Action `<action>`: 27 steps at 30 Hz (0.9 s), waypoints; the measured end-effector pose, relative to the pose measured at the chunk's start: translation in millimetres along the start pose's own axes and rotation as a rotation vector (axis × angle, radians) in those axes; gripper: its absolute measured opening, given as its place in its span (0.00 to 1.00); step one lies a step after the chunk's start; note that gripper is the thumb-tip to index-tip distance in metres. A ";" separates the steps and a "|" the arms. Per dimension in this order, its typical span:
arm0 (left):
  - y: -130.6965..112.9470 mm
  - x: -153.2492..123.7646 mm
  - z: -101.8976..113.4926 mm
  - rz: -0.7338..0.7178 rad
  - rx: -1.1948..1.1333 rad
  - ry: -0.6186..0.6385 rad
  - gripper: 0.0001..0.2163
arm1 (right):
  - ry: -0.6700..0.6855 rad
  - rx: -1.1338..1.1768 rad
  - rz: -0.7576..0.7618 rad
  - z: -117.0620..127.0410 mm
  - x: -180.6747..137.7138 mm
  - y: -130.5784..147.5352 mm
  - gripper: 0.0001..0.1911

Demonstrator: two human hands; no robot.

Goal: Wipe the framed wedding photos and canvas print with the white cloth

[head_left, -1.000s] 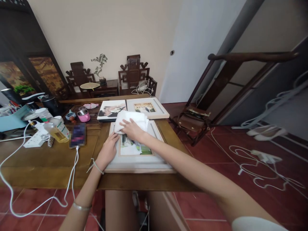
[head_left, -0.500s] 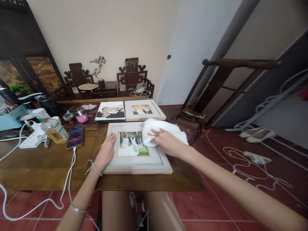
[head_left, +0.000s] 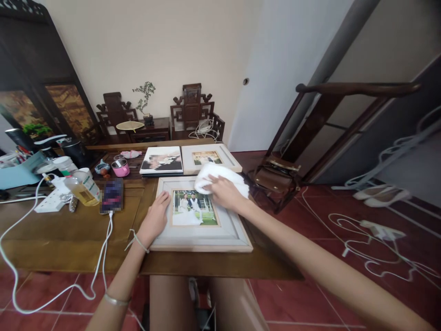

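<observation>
Presently, the picture frame (head_left: 200,235) lies flat on the table (head_left: 213,266), its near edge just inside the table's edge. Left hand (head_left: 156,218) rests unclenched on the frame's left border. Right hand (head_left: 224,192) grasps a white cloth (head_left: 207,173) over the far right corner, near the second frame (head_left: 228,157). Table surface separates the left border from a phone (head_left: 111,197).

The table (head_left: 76,248) is brown wood. A picture frame (head_left: 196,209) lies on it, under the left grip (head_left: 156,219) and the right grip (head_left: 225,193). Past the right grip lies another frame (head_left: 203,156). Left of the left grip are a phone (head_left: 111,196), a bottle (head_left: 82,189) and a white plug strip (head_left: 51,201).
</observation>
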State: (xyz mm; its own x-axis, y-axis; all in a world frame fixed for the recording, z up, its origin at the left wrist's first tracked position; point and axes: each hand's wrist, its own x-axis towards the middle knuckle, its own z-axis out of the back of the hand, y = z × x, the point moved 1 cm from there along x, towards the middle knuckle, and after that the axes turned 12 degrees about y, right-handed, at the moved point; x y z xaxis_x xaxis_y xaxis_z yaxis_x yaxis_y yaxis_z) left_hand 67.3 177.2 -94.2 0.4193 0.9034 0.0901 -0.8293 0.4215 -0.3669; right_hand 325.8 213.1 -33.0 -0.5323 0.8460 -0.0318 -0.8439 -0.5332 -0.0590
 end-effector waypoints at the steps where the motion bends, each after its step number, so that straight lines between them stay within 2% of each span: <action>1: 0.3 0.1 -0.3 -0.001 0.003 -0.001 0.32 | -0.002 0.010 0.032 2.2 12.1 4.6 0.28; 5: 0.5 0.2 -0.1 -0.016 0.017 -0.014 0.32 | 0.018 0.045 0.198 15.7 54.9 41.5 0.27; 8: 0.2 -0.1 0.4 -0.027 0.022 -0.039 0.30 | 0.038 0.055 0.247 23.4 79.1 67.4 0.24; 12: 0.8 -0.6 -0.7 -0.036 0.025 -0.059 0.32 | 0.060 0.065 0.231 26.2 86.7 71.4 0.24; 15: 1.5 -1.1 -1.9 -0.043 0.014 -0.050 0.33 | 0.083 0.061 0.193 24.7 71.8 52.2 0.25; 22: -0.1 -2.5 -3.1 0.006 -0.014 -0.044 0.30 | 0.151 0.032 0.053 22.4 14.4 -16.1 0.27; 25: 0.9 -2.8 -4.2 -0.006 -0.018 -0.071 0.31 | 0.150 -0.005 0.001 19.4 -9.1 -24.7 0.28; 27: 2.5 -2.7 -5.5 -0.014 -0.019 -0.078 0.31 | 0.136 -0.035 0.014 17.5 -27.7 -16.2 0.28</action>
State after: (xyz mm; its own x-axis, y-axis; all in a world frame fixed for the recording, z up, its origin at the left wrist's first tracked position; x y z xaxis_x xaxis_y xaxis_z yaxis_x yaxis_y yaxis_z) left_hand 66.1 175.4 -100.5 0.4004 0.9011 0.1666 -0.8161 0.4333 -0.3823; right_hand 353.0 198.2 -13.8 -0.5277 0.8327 -0.1677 -0.8325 -0.5462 -0.0925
